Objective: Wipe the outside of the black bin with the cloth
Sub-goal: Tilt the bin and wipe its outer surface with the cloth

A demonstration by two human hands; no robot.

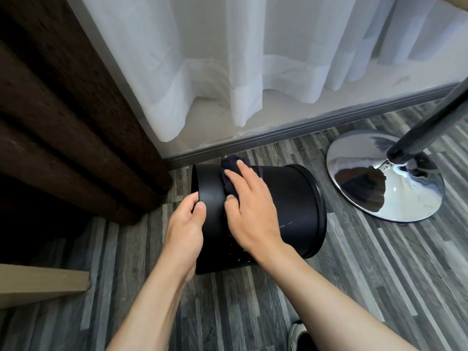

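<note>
Nearest, at the bottom edge, the toe of a shoe (300, 335) shows on the grey plank floor (253, 307), and a pale wooden board (38, 285) lies at the left. Both bare forearms reach forward to the black bin (291, 198), which lies on its side on the floor, open mouth to the left and base to the right. The left hand (186, 224) grips the rim, thumb on the outer wall and fingers curled inside. The right hand (249, 209) lies flat with fingers spread, pressing a dark cloth (229, 181) against the bin's upper wall just beside the rim. Right of the bin stands a chrome base (379, 183) with a dark pole. Behind are the skirting, a white curtain (228, 59) and a brown drape (63, 110).
</note>
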